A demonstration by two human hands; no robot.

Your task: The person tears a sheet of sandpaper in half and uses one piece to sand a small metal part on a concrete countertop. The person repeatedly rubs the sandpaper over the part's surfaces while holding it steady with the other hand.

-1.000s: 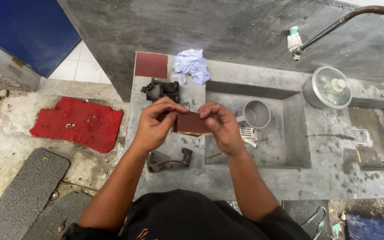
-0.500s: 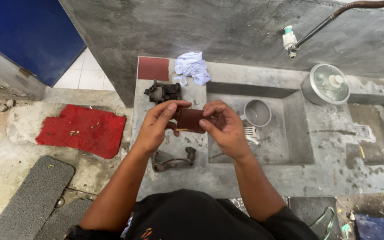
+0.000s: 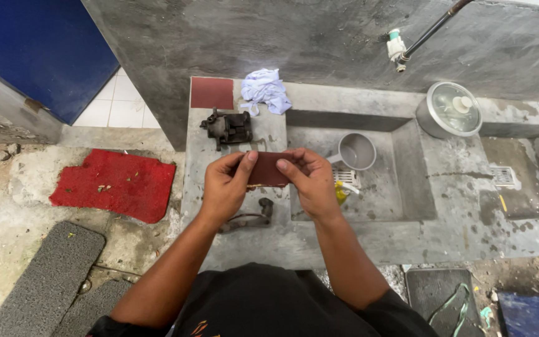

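I see both hands raised over the concrete tabletop (image 3: 232,243), sharing one small sheet of dark reddish-brown sandpaper (image 3: 267,169). My left hand (image 3: 224,187) pinches its left edge between thumb and fingers, and my right hand (image 3: 310,181) pinches the right edge the same way, so the sheet hangs between them above the near ledge. I judge it light, thin and flexible, gritty enough not to slip, and easy to crease; the edges are the sensible grip. Just beyond it lies a grimy brake caliper (image 3: 228,127), and under my left wrist a rusty metal bracket (image 3: 247,217). Farther off sit a second red sheet (image 3: 212,93) and a crumpled pale cloth (image 3: 266,89). A metal cup (image 3: 357,151) stands in the sink basin (image 3: 407,187).
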